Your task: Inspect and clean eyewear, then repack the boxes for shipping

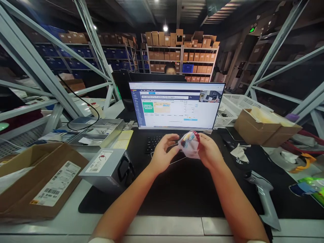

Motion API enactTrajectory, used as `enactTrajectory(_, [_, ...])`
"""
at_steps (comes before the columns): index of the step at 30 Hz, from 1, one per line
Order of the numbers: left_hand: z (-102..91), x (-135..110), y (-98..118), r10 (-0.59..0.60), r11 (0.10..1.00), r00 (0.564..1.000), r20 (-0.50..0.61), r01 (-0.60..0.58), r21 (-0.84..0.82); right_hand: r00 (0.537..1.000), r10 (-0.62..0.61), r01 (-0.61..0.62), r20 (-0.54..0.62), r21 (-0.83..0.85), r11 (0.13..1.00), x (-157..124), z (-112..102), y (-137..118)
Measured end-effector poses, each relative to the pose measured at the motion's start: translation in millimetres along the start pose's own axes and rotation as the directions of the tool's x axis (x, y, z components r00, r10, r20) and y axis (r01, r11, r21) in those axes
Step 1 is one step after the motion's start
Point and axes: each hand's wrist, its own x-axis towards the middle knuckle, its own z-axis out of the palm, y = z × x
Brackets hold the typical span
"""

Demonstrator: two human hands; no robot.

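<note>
A small clear plastic bag with a red edge and coloured contents is held up in front of the monitor, over the keyboard. What lies inside it is too blurred to name. My right hand grips the bag by its red edge. At the bag's left corner, the thumb and a finger of my left hand close on the plastic, while the index finger is loosely curled above. A black desk mat lies beneath both forearms.
To the left stand a grey product box and an open cardboard box. The monitor is straight ahead. On the right are a barcode scanner, a crumpled wrapper, a carton and white baskets. Another person sits behind the monitor.
</note>
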Motion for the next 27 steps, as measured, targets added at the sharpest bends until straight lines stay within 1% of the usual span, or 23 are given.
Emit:
enactTrajectory(1, [-0.3,-1,1,0.138,0.982,0.99,-0.025,-0.134,0.134,1.0,-0.012,0.012,-0.008,0.001,1.0,1,-1,-1])
enactTrajectory(2, [-0.4,-2,3,0.265,0.928,0.964,0.016,-0.259,0.267,1.0,-0.017,0.017,-0.012,0.0,1.0,1,-2,-1])
enactTrajectory(3, [-0.3,-2,4,0.35,0.856,0.931,0.107,-0.364,0.368,1.0,-0.013,0.013,-0.01,-0.004,1.0,1,-3,-1])
enactTrajectory(4, [0.0,-3,5,0.381,0.791,0.899,0.214,-0.437,0.427,1.0,-0.001,0.001,-0.004,-0.01,1.0,1,-3,-1])
enactTrajectory(5, [0.3,-3,6,0.377,0.749,0.876,0.302,-0.48,0.456,1.0,0.019,-0.019,0.01,-0.018,1.0,0,-4,-1])
enactTrajectory(6, [0.6,-3,6,0.357,0.727,0.866,0.351,-0.493,0.477,0.999,0.044,-0.043,0.028,-0.027,0.999,0,-4,-1])
enactTrajectory(7, [0.7,-3,7,0.335,0.717,0.868,0.367,-0.488,0.498,0.996,0.068,-0.066,0.05,-0.037,0.997,-1,-4,-1])
enactTrajectory(9, [0.0,-2,7,0.289,0.712,0.883,0.369,-0.456,0.535,0.992,0.094,-0.089,0.086,-0.054,0.995,-3,-3,-2])
enactTrajectory(11, [-2.3,0,9,0.232,0.711,0.891,0.392,-0.43,0.556,0.99,0.098,-0.091,0.099,-0.073,0.993,-4,-2,-3])
enactTrajectory(14, [-7.9,4,14,0.184,0.715,0.873,0.452,-0.434,0.548,0.991,0.105,-0.096,0.087,-0.099,0.99,-4,-2,-4])
enactTrajectory(16, [-12.1,7,15,0.188,0.718,0.865,0.464,-0.444,0.537,0.994,0.082,-0.072,0.075,-0.124,0.99,-1,-5,-2])
enactTrajectory(18, [-16.3,10,15,0.194,0.71,0.879,0.435,-0.431,0.557,0.996,0.037,-0.017,0.086,-0.223,0.975,3,-8,2])
enactTrajectory(21, [-21.8,13,14,0.222,0.678,0.896,0.383,-0.424,0.6,0.993,-0.052,0.096,0.107,-0.459,0.883,7,-11,6])
enactTrajectory(23, [-24.2,12,15,0.262,0.655,0.89,0.373,-0.448,0.608,0.988,-0.109,0.149,0.106,-0.527,0.837,6,-11,6])
enactTrajectory(24, [-24.8,12,16,0.29,0.649,0.884,0.366,-0.463,0.604,0.986,-0.11,0.159,0.123,-0.527,0.835,5,-10,6])
enactTrajectory(25, [-25.0,10,17,0.318,0.645,0.878,0.356,-0.476,0.597,0.984,-0.082,0.154,0.16,-0.518,0.841,4,-9,5])
enactTrajectory(27, [-24.7,8,20,0.377,0.645,0.865,0.331,-0.502,0.576,0.967,0.009,0.123,0.253,-0.5,0.857,1,-6,3])
